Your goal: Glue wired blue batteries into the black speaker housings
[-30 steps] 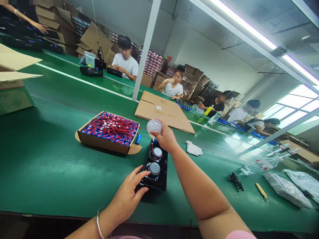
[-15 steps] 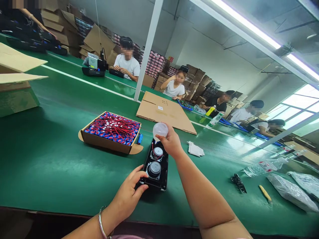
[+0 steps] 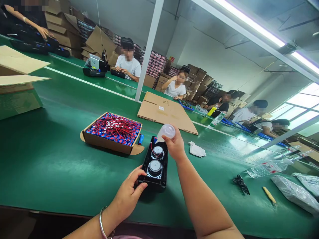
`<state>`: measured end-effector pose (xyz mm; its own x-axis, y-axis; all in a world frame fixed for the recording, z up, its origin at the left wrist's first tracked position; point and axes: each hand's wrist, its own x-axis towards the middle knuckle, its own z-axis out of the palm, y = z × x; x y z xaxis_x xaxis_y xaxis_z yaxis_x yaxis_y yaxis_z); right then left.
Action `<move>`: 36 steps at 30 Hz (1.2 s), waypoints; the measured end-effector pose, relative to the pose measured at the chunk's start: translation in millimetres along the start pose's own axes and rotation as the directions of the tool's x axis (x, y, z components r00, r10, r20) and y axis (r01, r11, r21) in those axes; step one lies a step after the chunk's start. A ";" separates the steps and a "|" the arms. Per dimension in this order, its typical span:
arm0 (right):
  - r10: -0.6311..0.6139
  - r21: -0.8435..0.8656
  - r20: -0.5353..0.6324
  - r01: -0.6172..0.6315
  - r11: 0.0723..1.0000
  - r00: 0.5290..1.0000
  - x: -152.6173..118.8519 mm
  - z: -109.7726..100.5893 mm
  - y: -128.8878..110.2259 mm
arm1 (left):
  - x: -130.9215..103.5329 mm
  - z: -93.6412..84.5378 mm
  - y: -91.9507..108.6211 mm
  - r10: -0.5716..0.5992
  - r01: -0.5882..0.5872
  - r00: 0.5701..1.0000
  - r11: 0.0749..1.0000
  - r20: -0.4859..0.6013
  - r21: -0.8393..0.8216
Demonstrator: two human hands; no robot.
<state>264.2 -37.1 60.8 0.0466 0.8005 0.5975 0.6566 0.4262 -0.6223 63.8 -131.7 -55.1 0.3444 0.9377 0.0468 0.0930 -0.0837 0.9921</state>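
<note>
A black speaker housing (image 3: 147,181) with two round speakers (image 3: 155,167) lies in front of me, its far end pointing away. My left hand (image 3: 128,192) grips its near left corner between thumb and fingers. Above its far end, my right hand (image 3: 175,144) is closed round a translucent squeeze bottle (image 3: 167,132), whose narrow tip points down at the housing. Red wires run beside the farther speaker, and a blue part shows at the far end. To the left stands an open cardboard box (image 3: 107,141) full of blue cells with red wires; one blue cell (image 3: 141,139) lies beside it.
Flattened cardboard (image 3: 166,114) lies beyond the housing, with a white cloth (image 3: 197,149) to the right. Farther right are a black part (image 3: 241,184), a yellow-handled tool (image 3: 269,195), a clear bottle (image 3: 269,168) and wrapped packs (image 3: 294,192). Several people sit across the green table (image 3: 62,179).
The squeeze bottle in my right hand has moved slightly right and tilted, its tip still near the housing's far end. The housing has shifted a little, with my left hand still on it.
</note>
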 end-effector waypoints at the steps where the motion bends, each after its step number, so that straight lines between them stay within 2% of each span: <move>1: 0.002 0.008 -0.010 -0.002 1.000 1.000 -0.5 -0.7 0.5 | 0.1 -0.1 0.1 -0.006 0.006 1.000 1.000 0.000 -0.006; 19: 0.048 0.264 -0.139 -0.010 0.964 0.989 -5.0 -6.2 2.7 | -1.7 -0.2 3.7 -0.068 0.069 0.997 0.995 0.020 -0.068; 28: 0.095 0.293 -0.207 -0.031 0.956 0.974 -2.3 -3.6 13.0 | -1.0 0.2 0.6 -0.043 0.043 0.999 0.997 -0.005 -0.062; 36: 0.113 0.311 -0.212 -0.043 0.950 0.971 -2.4 -7.2 9.3 | -1.7 -0.2 3.1 -0.040 0.041 0.999 0.997 0.013 -0.058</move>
<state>275.6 -38.0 57.2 0.2791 0.7362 0.6165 0.3876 0.5010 -0.7738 63.3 -133.5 -52.1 0.3528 0.9357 0.0051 0.0525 -0.0252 0.9983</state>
